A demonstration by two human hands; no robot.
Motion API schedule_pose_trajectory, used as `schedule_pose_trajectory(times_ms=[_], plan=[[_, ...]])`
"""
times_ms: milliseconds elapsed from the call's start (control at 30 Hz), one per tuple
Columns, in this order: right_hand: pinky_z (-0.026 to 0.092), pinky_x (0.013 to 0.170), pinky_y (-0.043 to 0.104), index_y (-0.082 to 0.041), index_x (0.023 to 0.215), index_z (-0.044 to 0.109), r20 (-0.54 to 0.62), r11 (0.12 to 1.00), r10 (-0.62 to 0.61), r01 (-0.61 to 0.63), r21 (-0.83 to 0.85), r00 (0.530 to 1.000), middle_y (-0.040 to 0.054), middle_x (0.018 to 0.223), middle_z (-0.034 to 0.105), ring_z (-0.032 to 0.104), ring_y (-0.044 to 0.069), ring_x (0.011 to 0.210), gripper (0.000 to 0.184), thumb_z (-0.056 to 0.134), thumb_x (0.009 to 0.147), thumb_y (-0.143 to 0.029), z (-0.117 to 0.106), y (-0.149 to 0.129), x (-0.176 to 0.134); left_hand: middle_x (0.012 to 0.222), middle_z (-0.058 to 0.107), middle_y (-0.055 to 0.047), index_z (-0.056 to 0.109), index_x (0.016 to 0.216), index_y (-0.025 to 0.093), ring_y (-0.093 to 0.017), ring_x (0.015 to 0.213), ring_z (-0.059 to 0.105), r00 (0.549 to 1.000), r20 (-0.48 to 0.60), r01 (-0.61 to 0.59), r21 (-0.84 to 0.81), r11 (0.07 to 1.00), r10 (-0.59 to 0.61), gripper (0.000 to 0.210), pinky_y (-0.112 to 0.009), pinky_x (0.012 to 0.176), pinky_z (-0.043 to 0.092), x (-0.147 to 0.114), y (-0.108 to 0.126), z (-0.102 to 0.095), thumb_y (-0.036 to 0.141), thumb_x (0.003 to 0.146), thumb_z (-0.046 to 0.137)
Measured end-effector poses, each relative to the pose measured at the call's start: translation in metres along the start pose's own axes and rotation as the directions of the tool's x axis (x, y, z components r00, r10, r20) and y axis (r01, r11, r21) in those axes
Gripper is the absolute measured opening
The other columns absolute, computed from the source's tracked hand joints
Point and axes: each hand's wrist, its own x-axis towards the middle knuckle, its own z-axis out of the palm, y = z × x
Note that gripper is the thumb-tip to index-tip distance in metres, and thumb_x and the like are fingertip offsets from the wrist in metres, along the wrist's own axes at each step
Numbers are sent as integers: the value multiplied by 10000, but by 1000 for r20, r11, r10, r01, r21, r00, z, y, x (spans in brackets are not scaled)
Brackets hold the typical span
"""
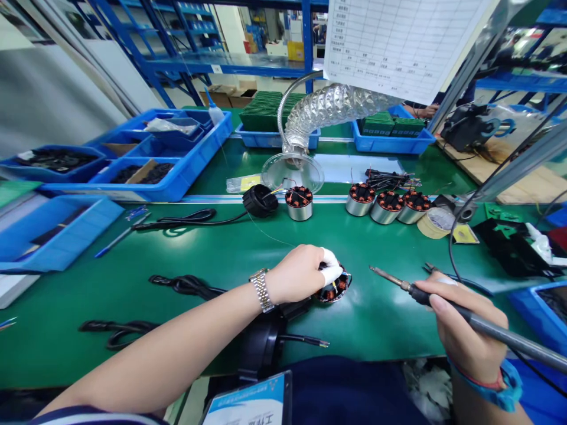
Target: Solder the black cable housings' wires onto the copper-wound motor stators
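Observation:
My left hand [305, 274], with white covers on its fingertips, is closed in a pinch at the top of a motor stator [335, 293] with copper windings. Its fingers hide what they pinch; small coloured wire ends show beside them. A thin, shiny strand [270, 236] runs over the table to this hand. To the right, my right hand [465, 321] is wrapped round a soldering iron [482, 327]. The iron's tip points left, apart from the stator. Below my left wrist lies a black housing [261, 342] with a cable, partly hidden by my arm.
Another stator [299, 203] stands beside a black round cap [260, 200] under a fume hood [293, 171]. Several stators [390, 206] stand to the right. Black cables [186, 286] lie left. Blue bins [177, 171] and a black tray [509, 245] flank the green table [199, 248]. A co-worker's hand [429, 111] shows behind.

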Motion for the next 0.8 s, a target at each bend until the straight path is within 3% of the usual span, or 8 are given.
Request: schedule_pose_trajectory(times_ms=[167, 267, 400, 533, 600, 700, 800], plan=[[466, 762, 360, -211, 869, 687, -73, 941, -11, -15, -338, 997, 46, 827, 683, 614, 198, 780, 148, 580, 778, -256, -31, 34, 17, 713, 659, -28, 627, 705, 147, -159, 656, 573, 1000, 12, 23, -9, 1000, -23, 274, -236, 590, 385, 0, -1, 0, 351, 772, 456], [485, 742, 338, -184, 875, 686, -177, 851, -55, -46, -523, 983, 65, 832, 680, 620, 193, 758, 200, 553, 792, -309, -51, 70, 33, 704, 652, -30, 611, 678, 146, -165, 655, 569, 999, 15, 35, -3, 999, -35, 291, -241, 582, 379, -1, 1, 0, 366, 775, 447], [479, 777, 325, -155, 985, 674, -215, 698, -113, -76, -712, 970, 104, 875, 660, 609, 205, 805, 321, 538, 799, -378, -65, 124, 44, 711, 650, -24, 606, 672, 150, -159, 646, 565, 1000, 8, 22, 5, 1000, -22, 299, -234, 571, 370, -3, 4, -1, 377, 779, 442], [475, 778, 313, -169, 1051, 653, -116, 643, -64, -48, -764, 991, 120, 963, 626, 595, 214, 871, 358, 526, 805, -396, -65, 160, 46, 709, 649, -18, 608, 659, 150, -150, 642, 564, 1000, -13, -7, 22, 1000, 7, 298, -226, 572, 370, -2, 2, 0, 368, 779, 443], [474, 765, 321, -176, 1051, 653, -121, 644, -43, -65, -762, 992, 123, 962, 619, 592, 219, 866, 360, 527, 802, -405, -62, 168, 47, 708, 651, -23, 617, 671, 146, -153, 654, 566, 1000, -14, -4, 21, 1000, 4, 288, -229, 590, 378, -2, -1, 1, 357, 776, 450], [468, 760, 331, -162, 1013, 665, -206, 707, -65, -100, -700, 976, 127, 935, 622, 591, 221, 846, 381, 534, 786, -439, -59, 170, 51, 725, 657, -30, 620, 676, 144, -152, 652, 562, 1000, -16, -7, 4, 1000, 7, 272, -232, 598, 383, -3, -2, 2, 342, 770, 458], [474, 717, 300, -152, 991, 659, -217, 765, -61, -94, -637, 974, 107, 869, 643, 606, 190, 756, 394, 529, 784, -461, -52, 157, 50, 707, 651, -26, 609, 655, 145, -143, 622, 548, 999, -32, -9, -3, 1000, 9, 262, -225, 567, 372, -3, -2, 2, 336, 761, 465]])
